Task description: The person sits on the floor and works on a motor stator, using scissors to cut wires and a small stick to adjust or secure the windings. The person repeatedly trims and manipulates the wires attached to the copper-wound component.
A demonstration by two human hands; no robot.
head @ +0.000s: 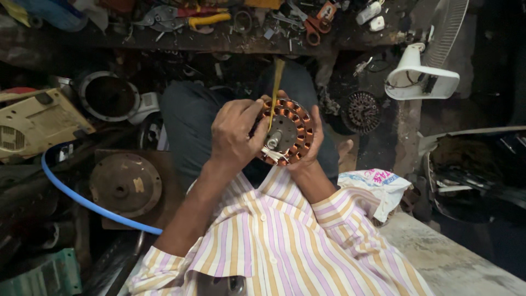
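Both hands hold the fan motor stator (287, 133) above the lap: the left hand (234, 134) pinches a yellow strip (275, 87), the right hand (315, 143) cups underneath. A hard pull may scrape the copper windings (302, 121).

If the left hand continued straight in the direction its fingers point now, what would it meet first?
The left hand points right, its fingers already on the round copper-wound stator. Beyond that, probably the right hand cupping the far rim, though depth is unclear.
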